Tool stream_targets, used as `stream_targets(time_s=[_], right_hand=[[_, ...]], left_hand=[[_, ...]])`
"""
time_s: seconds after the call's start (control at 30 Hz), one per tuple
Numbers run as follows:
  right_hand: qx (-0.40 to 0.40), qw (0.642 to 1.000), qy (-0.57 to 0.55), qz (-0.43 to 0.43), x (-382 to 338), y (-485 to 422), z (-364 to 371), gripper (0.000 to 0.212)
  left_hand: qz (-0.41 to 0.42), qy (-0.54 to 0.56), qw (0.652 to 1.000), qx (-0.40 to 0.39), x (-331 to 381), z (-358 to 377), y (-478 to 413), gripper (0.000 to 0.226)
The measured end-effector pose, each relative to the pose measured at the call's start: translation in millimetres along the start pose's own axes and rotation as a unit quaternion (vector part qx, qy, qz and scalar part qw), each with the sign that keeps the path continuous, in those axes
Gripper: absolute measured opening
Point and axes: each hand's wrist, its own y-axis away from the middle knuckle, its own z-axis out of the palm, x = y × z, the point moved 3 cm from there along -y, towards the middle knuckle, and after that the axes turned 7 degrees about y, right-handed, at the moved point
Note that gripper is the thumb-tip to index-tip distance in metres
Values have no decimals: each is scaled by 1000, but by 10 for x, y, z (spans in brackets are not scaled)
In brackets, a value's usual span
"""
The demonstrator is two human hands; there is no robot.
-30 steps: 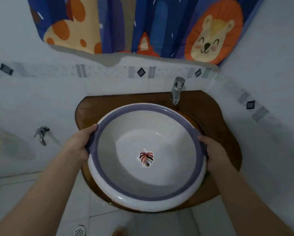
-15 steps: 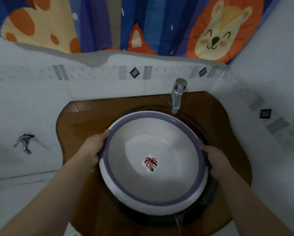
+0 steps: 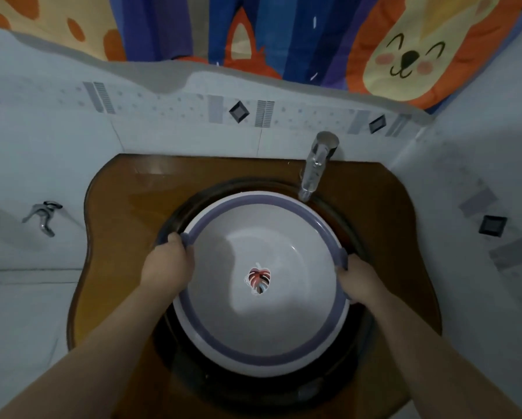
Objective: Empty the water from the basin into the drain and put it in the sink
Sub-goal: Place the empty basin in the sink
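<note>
2 hands, left hand [image 3: 167, 267] and right hand [image 3: 358, 279], grip the purple-rimmed plastic basin [image 3: 262, 337] by its side handles, inside the dark sink [image 3: 365, 246]; it looks empty, light, rigid, possibly slippery.

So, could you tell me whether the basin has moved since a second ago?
Yes: the basin has dropped from over the front edge of the counter down into the dark sink.

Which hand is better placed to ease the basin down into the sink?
Probably the left hand: both grip the basin rim, but the tap overhangs it on the side of the right hand, leaving the left freer.
</note>
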Motion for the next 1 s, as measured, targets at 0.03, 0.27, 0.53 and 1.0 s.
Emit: stream_targets(time_s=[0.03, 0.27, 0.53, 1.0], right_hand=[[-3, 1000, 4, -9, 0, -4, -15, 35], [1, 996, 48, -77, -19, -91, -29, 53], [18, 985, 151, -83, -51, -201, 29, 79], [68, 966, 209, -140, -321, -348, -102, 80]], left_hand=[[-6, -9, 1000, -4, 7, 41, 38, 27], [-71, -65, 995, -34, 39, 218, 156, 30], [-98, -27, 994, -39, 36, 253, 145, 41], [-144, -100, 984, -40, -53, 384, 248, 62]])
